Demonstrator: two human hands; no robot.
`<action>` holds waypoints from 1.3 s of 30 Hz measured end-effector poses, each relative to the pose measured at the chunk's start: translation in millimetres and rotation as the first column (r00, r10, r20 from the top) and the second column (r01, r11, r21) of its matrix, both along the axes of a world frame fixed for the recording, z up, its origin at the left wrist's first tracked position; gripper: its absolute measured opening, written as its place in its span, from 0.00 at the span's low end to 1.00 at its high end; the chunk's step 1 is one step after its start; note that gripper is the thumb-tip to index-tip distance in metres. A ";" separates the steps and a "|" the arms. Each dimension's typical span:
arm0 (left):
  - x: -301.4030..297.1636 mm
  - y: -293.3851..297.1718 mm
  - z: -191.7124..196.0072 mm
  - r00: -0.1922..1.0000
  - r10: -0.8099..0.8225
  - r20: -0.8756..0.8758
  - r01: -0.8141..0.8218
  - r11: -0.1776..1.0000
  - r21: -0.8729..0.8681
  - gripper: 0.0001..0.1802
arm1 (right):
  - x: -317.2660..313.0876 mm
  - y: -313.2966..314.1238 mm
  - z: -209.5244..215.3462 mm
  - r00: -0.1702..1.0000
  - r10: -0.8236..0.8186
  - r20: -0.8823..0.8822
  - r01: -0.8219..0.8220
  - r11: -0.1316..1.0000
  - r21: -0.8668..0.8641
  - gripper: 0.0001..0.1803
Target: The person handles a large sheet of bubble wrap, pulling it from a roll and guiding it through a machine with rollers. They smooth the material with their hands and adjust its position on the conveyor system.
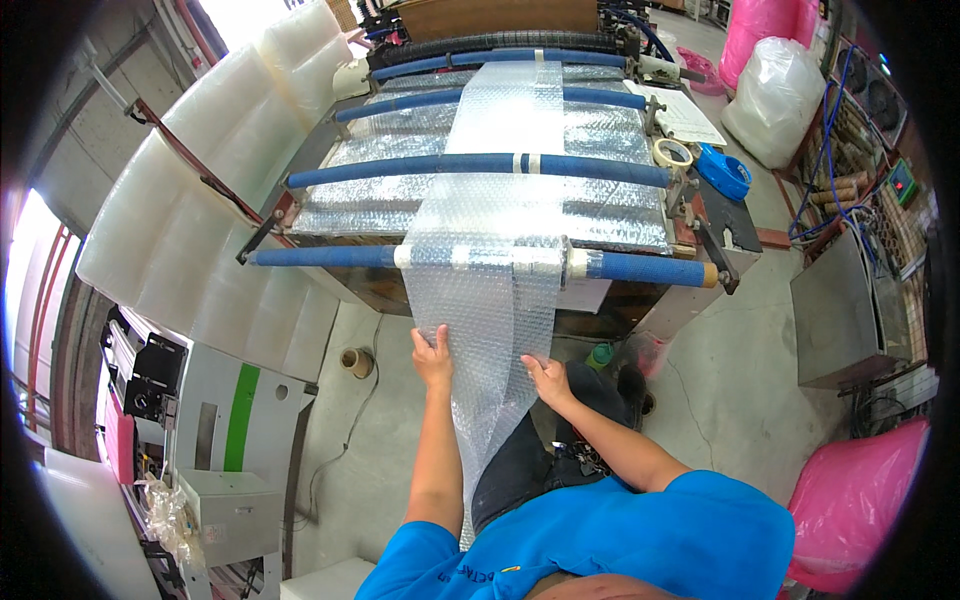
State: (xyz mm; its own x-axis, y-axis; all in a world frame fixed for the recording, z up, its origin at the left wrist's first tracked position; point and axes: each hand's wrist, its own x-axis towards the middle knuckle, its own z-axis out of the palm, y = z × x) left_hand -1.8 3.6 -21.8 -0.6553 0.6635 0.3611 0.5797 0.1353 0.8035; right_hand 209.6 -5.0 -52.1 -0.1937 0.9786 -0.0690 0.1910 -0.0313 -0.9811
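A worker's left hand (433, 357) and right hand (549, 380) grip opposite edges of a bubble-wrap strip (480, 305) draped over the nearest blue roller (330, 257); level hands and even tension should likely limit creasing, while at far right sits a bulging translucent bag (775, 105), its contents hard to tell

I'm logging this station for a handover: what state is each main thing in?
Bubble wrap: draped over the front roller, narrowing below
Left hand: at the wrap's left edge, thumb raised
Right hand: holding the wrap's right edge
Tape roll: lying flat
White bag: bulging
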 end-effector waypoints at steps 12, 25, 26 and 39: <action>0.7 -0.2 1.4 1.000 -0.016 0.009 0.016 1.000 -0.009 0.28 | -1.5 -3.4 5.9 0.999 -0.035 -0.032 0.036 0.999 0.034 0.24; 4.5 37.7 51.2 0.999 -0.017 0.049 0.012 0.995 0.103 0.30 | -2.6 32.1 47.7 0.989 -0.077 -0.124 0.095 0.985 0.145 0.22; 2.3 44.5 58.4 0.999 -0.004 0.032 -0.001 0.991 0.131 0.30 | -4.5 38.3 57.5 0.986 -0.093 -0.140 0.119 0.974 0.190 0.22; 0.0 4.8 33.2 0.997 0.022 0.071 -0.009 0.986 -0.168 0.37 | -9.4 16.7 70.9 0.993 -0.099 -0.071 0.101 0.994 0.029 0.20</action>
